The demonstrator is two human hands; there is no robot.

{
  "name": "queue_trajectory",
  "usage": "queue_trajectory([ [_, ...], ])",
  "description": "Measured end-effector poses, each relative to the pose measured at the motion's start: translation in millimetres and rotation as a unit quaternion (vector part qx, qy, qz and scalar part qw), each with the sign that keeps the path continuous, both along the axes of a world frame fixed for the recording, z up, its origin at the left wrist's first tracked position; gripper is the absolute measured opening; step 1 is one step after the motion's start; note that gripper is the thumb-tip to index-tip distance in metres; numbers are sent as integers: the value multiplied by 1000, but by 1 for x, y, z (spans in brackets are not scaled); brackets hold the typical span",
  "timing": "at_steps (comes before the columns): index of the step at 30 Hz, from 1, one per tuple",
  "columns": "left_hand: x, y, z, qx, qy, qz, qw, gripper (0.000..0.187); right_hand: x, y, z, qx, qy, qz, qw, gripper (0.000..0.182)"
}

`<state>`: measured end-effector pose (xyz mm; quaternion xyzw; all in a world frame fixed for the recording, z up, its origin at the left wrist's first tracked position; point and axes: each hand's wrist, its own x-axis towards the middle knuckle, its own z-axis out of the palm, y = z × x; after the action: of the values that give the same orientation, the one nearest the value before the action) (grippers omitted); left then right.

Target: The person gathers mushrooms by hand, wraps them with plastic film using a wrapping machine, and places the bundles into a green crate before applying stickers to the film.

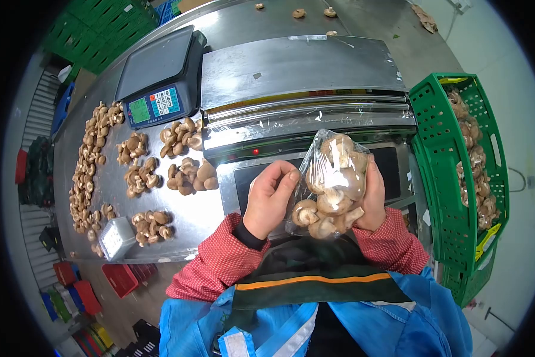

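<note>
A film-wrapped pack of brown mushrooms is up in front of me, the clear plastic shiny and wrinkled over the caps. My right hand grips the pack's right side, fingers curled behind it. On the left, my left hand is closed, with thumb and forefinger pinched at the edge of the plastic film. Film covers the top of the pack, while mushrooms show at its lower end. Just beyond my hands lies the wrapping machine, with a metal roller and a dark plate.
Left of the machine stands a digital scale. Loose mushroom piles lie on the steel table, near a stack of clear trays. A green crate of wrapped packs is at right. Green crates are stacked far left.
</note>
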<state>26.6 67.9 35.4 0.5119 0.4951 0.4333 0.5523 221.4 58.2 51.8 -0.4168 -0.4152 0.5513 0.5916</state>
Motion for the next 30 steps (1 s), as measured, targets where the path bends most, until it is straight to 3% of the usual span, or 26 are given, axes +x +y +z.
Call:
queue_trajectory([
  [2, -1, -1, -3, 39, 13, 19, 999, 12, -2, 1, -1, -36, 19, -17, 999, 46],
  [4, -3, -2, -3, 69, 38, 28, 997, 13, -2, 4, -13, -140, 135, -27, 981, 46],
  [9, -1, -2, 8, 26, -67, 46, 996, 12, 2, 1, -3, -45, -30, -49, 997, 45],
  [12, 7, -1, 20, -49, -147, 51, 987, 12, 7, -1, -4, 42, -216, -76, 973, 43],
  [14, 10, 1, 25, -80, -154, 55, 983, 12, 6, -1, -2, 47, -209, -86, 973, 41],
  [15, 12, 1, 26, -77, -161, 56, 982, 12, 2, -4, 2, 17, -120, -93, 988, 41],
  [17, 17, 3, 27, -71, -176, 56, 980, 13, 2, -7, 7, 35, -148, -109, 982, 40],
  [18, 20, 4, 28, -66, -168, 49, 982, 13, 4, -8, 9, 82, -263, -117, 954, 40],
  [20, 23, 4, 30, -55, -152, 36, 986, 13, 10, -9, 2, 108, -342, -118, 926, 40],
  [21, 23, 7, 22, -49, -170, 30, 984, 15, 14, -8, -11, 88, -309, -113, 940, 41],
  [25, 17, 4, 13, -297, -275, -67, 912, 14, 13, -14, 10, 56, -210, -100, 971, 39],
  [28, 23, 0, 17, -372, -269, -82, 885, 14, 25, -22, -9, 31, -191, -48, 980, 29],
  [30, 22, -11, 2, -320, -247, -80, 911, 14, 32, -26, -13, 26, -224, -27, 974, 28],
])
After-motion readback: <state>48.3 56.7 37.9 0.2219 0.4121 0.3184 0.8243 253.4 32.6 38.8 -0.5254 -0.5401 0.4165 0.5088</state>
